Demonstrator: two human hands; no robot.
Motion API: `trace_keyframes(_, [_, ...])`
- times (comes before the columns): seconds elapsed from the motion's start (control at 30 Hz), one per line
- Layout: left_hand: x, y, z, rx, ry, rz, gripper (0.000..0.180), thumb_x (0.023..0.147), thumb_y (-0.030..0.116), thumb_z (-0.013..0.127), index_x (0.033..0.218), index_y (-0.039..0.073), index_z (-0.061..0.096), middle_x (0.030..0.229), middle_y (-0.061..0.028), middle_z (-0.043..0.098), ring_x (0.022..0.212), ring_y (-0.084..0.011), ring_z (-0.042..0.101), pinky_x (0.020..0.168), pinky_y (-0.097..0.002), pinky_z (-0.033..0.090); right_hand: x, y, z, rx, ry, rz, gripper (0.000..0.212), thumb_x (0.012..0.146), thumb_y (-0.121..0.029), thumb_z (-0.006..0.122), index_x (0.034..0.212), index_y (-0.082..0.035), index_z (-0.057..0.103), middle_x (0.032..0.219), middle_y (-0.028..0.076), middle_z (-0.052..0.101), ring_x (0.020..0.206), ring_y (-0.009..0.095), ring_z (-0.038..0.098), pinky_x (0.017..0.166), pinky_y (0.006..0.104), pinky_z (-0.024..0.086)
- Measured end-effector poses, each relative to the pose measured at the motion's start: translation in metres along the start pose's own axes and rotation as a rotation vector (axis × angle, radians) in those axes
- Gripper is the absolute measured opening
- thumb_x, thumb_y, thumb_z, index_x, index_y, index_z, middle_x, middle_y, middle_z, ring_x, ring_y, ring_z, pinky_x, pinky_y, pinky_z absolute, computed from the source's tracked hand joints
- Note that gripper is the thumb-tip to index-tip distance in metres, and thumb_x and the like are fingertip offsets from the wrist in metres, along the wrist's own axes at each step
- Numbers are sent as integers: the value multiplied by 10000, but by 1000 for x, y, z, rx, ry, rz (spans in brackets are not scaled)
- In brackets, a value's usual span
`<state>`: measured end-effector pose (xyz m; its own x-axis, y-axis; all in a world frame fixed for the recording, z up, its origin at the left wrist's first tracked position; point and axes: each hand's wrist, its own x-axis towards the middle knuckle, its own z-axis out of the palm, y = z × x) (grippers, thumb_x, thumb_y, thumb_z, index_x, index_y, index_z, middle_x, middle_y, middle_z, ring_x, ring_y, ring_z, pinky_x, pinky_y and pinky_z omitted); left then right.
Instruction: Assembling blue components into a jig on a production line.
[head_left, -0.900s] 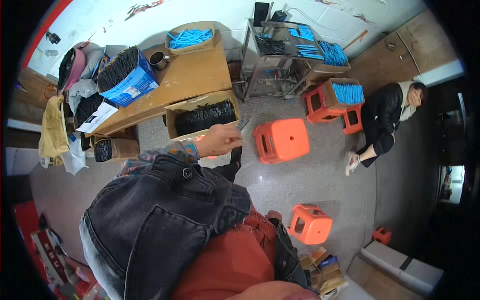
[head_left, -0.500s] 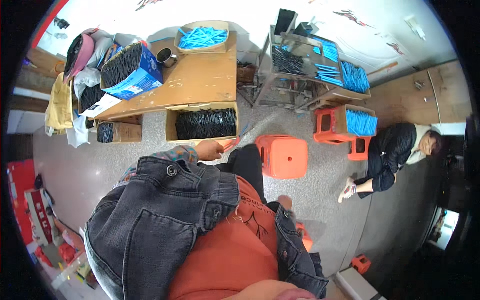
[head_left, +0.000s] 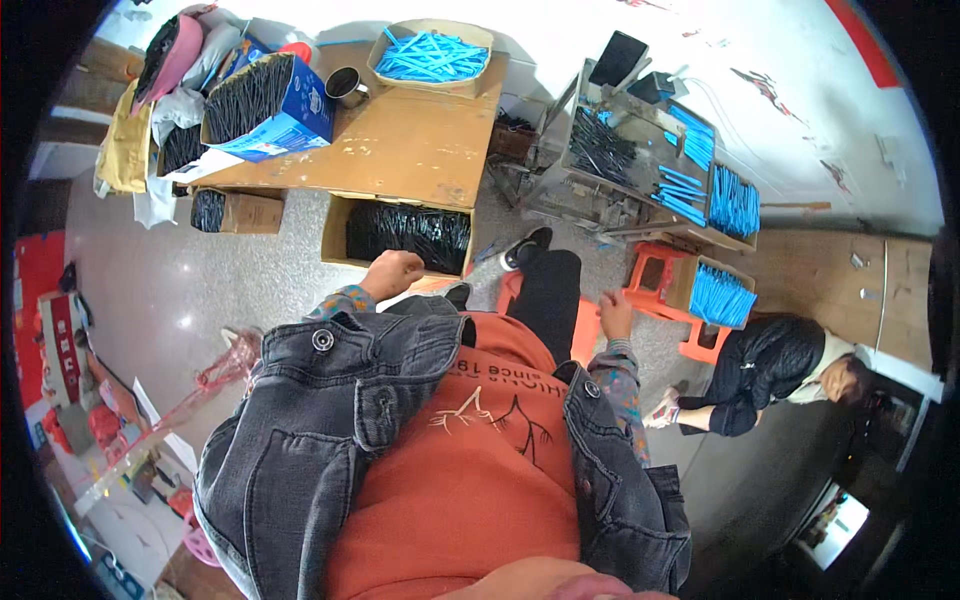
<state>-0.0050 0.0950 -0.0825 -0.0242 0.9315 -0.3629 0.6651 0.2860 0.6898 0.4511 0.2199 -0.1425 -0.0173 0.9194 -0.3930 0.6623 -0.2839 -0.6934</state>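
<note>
I see a carton (head_left: 335,232) of black strips (head_left: 410,230) at ten o'clock. Left hand (head_left: 392,274): grasp I cannot tell; right hand (head_left: 615,315): unclenched.

We note: open charcoal denim layer (head_left: 300,450), round metal button (head_left: 322,340); rust-red top (head_left: 450,530) beneath, branch print (head_left: 517,425); multicoloured patterned sleeves (head_left: 345,301); black trousers (head_left: 549,300); dark shoe (head_left: 539,239) at far end.

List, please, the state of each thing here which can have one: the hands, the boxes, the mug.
Left hand, fingers bent, grip unclear
Right hand, fingers bent, grip unclear
Box near left hand, open, filled with black strips
Blue box, open, packed with black strips
Tabletop cardboard box, open, holding loose blue strips
Cardboard box near the co-worker, open, filled with blue strips
Mug, upright, contents unclear
</note>
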Motion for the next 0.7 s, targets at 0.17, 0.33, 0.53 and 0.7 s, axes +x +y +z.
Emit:
trace_keyframes(0.17, [61, 45, 26, 6, 165, 183, 186, 717, 190, 633, 856, 70, 663, 777, -122, 627, 736, -295, 616, 678, -388, 493, 63, -73, -43, -307, 138, -367, 152, 783, -112, 544, 854, 7, 604, 818, 183, 595, 809, 361, 572, 737, 419, 446])
trace_keyframes(0.33, [169, 139, 38, 116, 339, 513, 361, 713, 225, 678, 1025, 68, 585, 986, -110, 577, 940, -298, 552, 795, -382, 461, 138, -90, -90, -340, 188, -520, 158, 821, -112, 536, 919, -3, 597, 906, 162, 584, 868, 321, 562, 775, 381, 441])
trace_keyframes(0.53, [276, 219, 59, 254, 220, 563, 549, 726, 199, 673, 1200, 26, 457, 1245, -142, 442, 1165, -318, 418, 965, -420, 358, 208, -128, -119, -411, 42, -801, 285, 783, -116, 585, 1035, 11, 554, 1012, 171, 530, 952, 360, 490, 842, 426, 388])
trace_keyframes(0.7, [327, 219, 70, 411, 245, 487, 626, 728, 246, 666, 1257, 24, 416, 1328, -126, 384, 1252, -296, 341, 1033, -416, 300, 244, -147, -108, -489, -150, -930, 494, 746, -178, 647, 1170, 2, 467, 1156, 166, 465, 1008, 365, 457, 852, 434, 386])
